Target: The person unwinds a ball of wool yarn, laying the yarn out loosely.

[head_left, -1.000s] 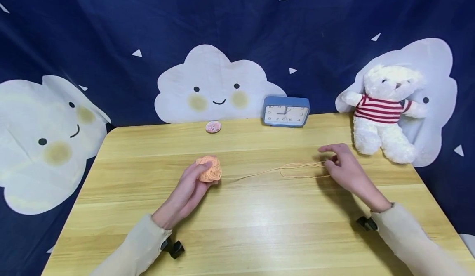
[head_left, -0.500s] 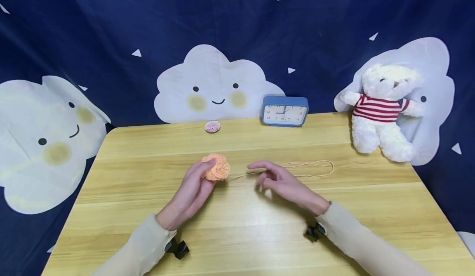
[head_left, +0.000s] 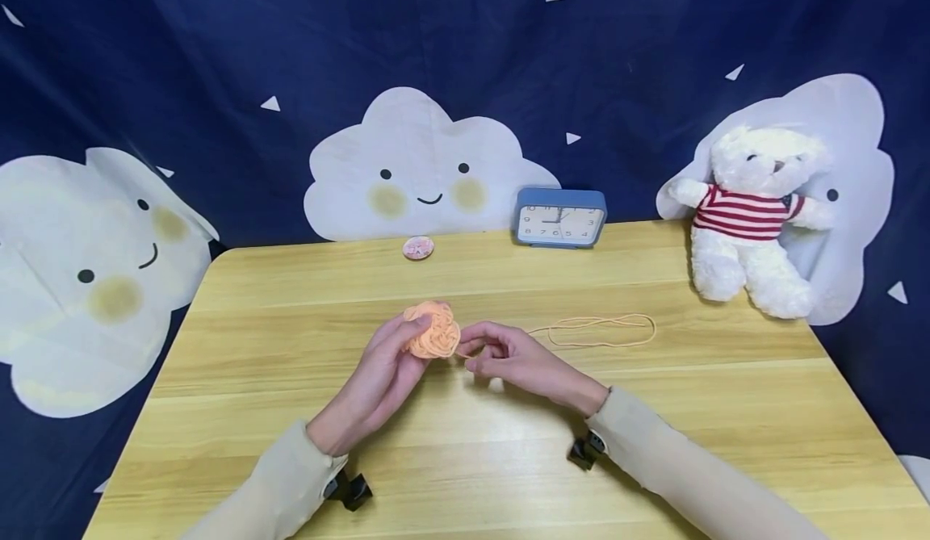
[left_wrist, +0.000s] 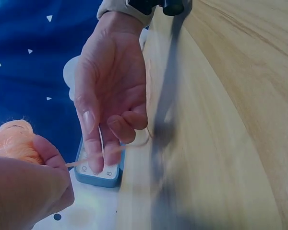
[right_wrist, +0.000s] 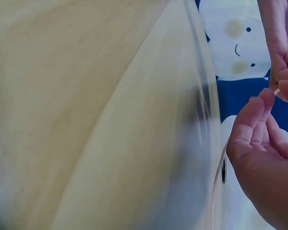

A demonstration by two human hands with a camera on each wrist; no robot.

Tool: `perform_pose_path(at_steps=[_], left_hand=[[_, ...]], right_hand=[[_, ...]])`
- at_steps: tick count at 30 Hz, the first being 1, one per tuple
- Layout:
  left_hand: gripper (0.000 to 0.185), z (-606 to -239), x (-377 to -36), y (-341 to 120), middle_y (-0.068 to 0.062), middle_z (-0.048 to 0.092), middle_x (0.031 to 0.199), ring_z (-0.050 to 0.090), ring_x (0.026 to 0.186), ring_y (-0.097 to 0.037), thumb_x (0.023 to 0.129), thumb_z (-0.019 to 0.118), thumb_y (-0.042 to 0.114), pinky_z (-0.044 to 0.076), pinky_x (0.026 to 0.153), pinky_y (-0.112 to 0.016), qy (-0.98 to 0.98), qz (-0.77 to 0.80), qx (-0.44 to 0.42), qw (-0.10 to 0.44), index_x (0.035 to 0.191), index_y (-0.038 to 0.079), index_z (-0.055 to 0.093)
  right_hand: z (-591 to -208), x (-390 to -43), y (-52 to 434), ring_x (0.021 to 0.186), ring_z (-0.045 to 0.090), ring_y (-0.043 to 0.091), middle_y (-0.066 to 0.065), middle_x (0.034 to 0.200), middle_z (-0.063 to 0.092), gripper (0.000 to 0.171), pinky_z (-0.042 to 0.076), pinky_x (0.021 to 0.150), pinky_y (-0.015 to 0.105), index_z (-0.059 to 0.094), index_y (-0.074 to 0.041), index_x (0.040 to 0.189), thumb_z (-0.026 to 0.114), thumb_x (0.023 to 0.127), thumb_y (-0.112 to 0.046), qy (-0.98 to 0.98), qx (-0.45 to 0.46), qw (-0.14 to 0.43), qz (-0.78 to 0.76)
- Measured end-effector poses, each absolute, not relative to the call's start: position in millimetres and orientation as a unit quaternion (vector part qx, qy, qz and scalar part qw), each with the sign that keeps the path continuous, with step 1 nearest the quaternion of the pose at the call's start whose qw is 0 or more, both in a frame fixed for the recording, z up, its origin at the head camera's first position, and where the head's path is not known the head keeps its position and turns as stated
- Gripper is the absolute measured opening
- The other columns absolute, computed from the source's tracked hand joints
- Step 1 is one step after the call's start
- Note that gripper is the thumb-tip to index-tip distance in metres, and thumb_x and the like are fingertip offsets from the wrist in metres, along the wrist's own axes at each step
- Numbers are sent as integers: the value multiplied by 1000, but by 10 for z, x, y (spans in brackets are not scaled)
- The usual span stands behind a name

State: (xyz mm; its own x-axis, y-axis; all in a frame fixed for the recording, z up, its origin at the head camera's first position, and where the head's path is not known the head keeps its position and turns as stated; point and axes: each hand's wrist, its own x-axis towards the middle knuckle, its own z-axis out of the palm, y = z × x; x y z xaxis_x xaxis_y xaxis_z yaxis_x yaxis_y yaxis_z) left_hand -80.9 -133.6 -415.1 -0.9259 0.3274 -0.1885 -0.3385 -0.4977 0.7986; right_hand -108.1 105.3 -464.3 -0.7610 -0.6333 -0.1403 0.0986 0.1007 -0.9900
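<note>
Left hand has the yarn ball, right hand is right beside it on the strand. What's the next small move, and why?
Probably carry the strand over the yarn ball with the right hand for one more wrap. The left hand holds the ball just above the table, the right fingers are curled on the strand next to it, and a loose loop lies unwound to the right.

Hour numerals on the blue clock point(head_left: 560, 217) face.
</note>
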Motion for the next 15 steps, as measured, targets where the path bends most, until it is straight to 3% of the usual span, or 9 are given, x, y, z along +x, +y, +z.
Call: perform_pose_path(at_steps=[7,11,15], left_hand=[[55,-4150,-814,-1339,-23,34,166,34,156,-30,114,44,8,39,122,-32,465,864,-16,193,162,-15,26],[57,-4157,-811,-1354,-23,33,167,32,157,-33,113,45,7,38,123,-32,473,859,-7,196,163,-15,25],[57,-4180,-807,-1380,-23,37,164,41,151,-29,112,48,6,39,123,-33,486,853,-1,191,161,-15,29]], right_hand=[[-4606,-1075,1119,105,67,36,20,115,72,34,59,89,30,67,7,133,71,104,-10,687,-185,289,-641],[-4582,-1069,1182,101,67,36,25,114,71,31,59,86,31,70,6,126,74,105,-17,700,-179,276,-634],[-4565,-1078,1274,100,66,40,29,115,70,30,59,87,35,71,6,123,72,107,-18,709,-168,253,-636]])
